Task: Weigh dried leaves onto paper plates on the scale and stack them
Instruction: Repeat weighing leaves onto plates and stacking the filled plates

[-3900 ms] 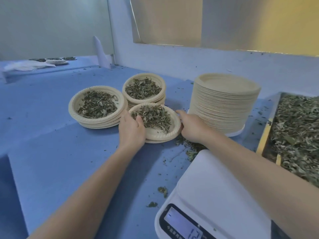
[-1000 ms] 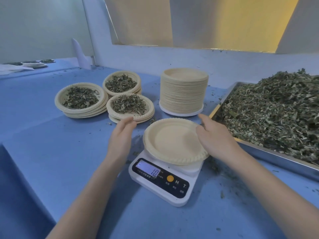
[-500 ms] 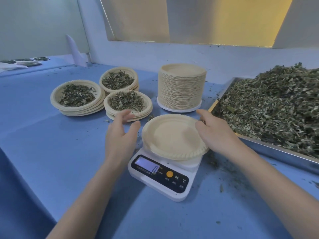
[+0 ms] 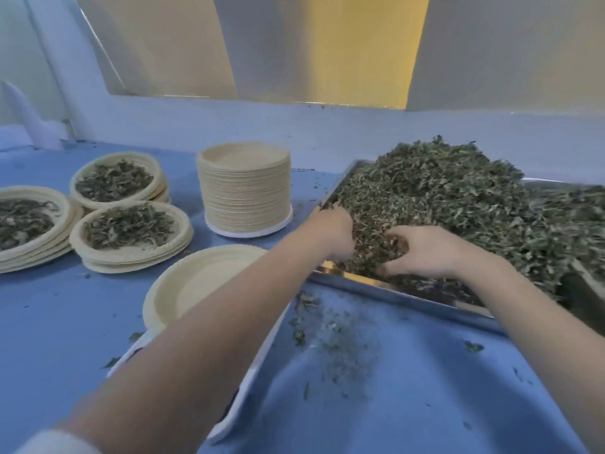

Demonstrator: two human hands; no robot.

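step: i am gathering a portion of dried leaves (image 4: 458, 204) from the metal tray (image 4: 409, 291) at about 2 o'clock from me.
left hand (image 4: 334, 232): dug into the near edge of the heap, fingers curled round leaves and partly buried.
right hand (image 4: 422, 252): just beside the left, at its 3 o'clock, fingers curled and clutching a clump; the two hands cup toward each other with a little heap between them.
empty plate (image 4: 203, 283): waits on the scale (image 4: 239, 398) at about 10 o'clock from my hands, largely hidden under my left forearm; the scale's display is out of sight.
next move: as i judge it, lift the handful together, swing it toward 10 o'clock over the plate and drop it gently, then read the weight and add or pick off leaves.
risk: loose bits will likely shed on the way; spilled crumbs (image 4: 334, 335) already lie on the desk (image 4: 59, 322) between tray and scale.
in the way: my own left forearm crosses above the plate, so it must clear first.
filled plates (image 4: 127, 224): three stacks topped with leaves at 10 to 11 o'clock, touching one another.
spare plates (image 4: 244, 188): a tall stack at 11 o'clock, near the tray's corner, standing apart from my path.
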